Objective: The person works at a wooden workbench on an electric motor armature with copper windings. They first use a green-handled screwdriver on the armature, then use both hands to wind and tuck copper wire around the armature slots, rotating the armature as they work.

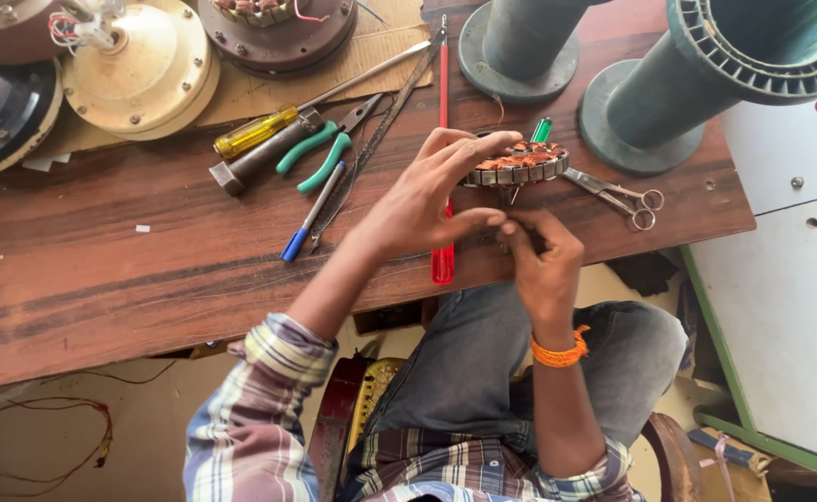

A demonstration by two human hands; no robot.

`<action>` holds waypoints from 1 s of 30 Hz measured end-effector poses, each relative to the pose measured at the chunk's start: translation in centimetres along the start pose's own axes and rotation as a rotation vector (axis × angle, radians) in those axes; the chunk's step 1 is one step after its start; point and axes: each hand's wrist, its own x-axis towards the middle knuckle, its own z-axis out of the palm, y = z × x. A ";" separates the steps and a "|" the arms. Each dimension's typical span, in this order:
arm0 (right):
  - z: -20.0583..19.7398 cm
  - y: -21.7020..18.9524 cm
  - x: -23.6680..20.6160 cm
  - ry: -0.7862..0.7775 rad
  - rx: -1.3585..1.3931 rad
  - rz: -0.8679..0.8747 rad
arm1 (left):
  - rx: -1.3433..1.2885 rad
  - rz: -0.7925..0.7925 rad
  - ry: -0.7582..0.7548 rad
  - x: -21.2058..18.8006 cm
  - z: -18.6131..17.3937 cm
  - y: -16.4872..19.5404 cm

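Round copper-wound metal stator [517,165] sits on the brown wooden workbench [102,251], steel scissors [618,195] just right, green-handled pliers [320,153] well left.
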 end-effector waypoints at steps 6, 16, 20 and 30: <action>-3.1 -0.2 0.7 -0.123 0.121 0.051 | 0.083 -0.076 0.215 0.1 3.7 1.0; -7.1 -5.1 4.4 -0.119 -0.209 -0.097 | 0.028 -0.019 0.226 -0.7 5.1 -1.8; -6.2 -7.2 6.2 -0.144 -0.385 -0.261 | 0.035 -0.014 0.227 -0.7 5.3 -1.9; -4.7 -7.4 9.7 -0.295 -0.388 -0.472 | 0.074 -0.018 0.235 -0.7 5.9 -1.8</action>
